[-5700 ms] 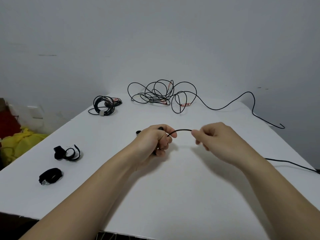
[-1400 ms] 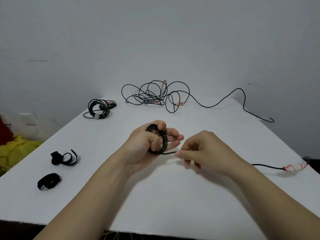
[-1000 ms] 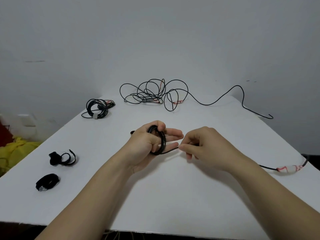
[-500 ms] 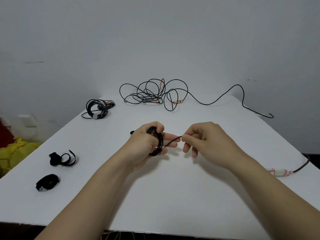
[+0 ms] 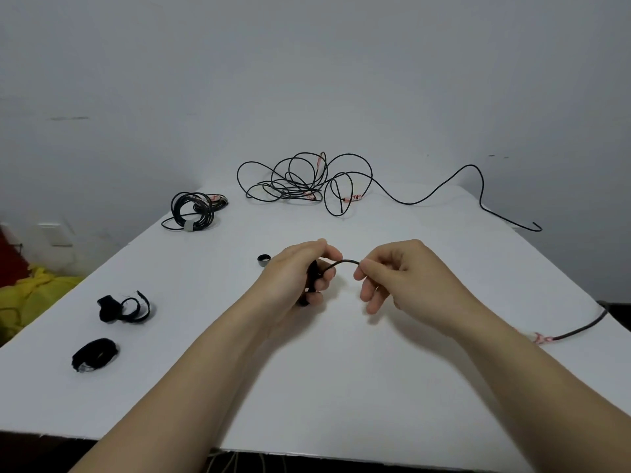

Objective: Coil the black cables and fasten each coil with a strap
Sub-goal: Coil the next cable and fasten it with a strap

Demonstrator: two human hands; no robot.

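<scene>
My left hand point(image 5: 293, 271) is closed around a small coil of black cable point(image 5: 311, 278), mostly hidden by the fingers. A short arc of the same cable point(image 5: 343, 262) runs from the coil to my right hand point(image 5: 403, 278), which pinches it between thumb and forefinger. The cable's tail with a red-and-white taped section point(image 5: 543, 337) lies on the table at the right edge. Two black straps point(image 5: 124, 307) point(image 5: 94, 355) lie on the left. A loose tangle of black cables point(image 5: 300, 180) sits at the back.
A coiled cable with a grey strap point(image 5: 191, 211) lies at the back left of the white table point(image 5: 341, 387). A small black ring point(image 5: 263, 260) sits just left of my left hand. Yellow cloth point(image 5: 30, 298) lies beyond the table's left edge.
The coil in my left hand has turned edge-on and is more hidden. My right hand has lifted the cable into an arc. The taped tail has slid closer along the right edge.
</scene>
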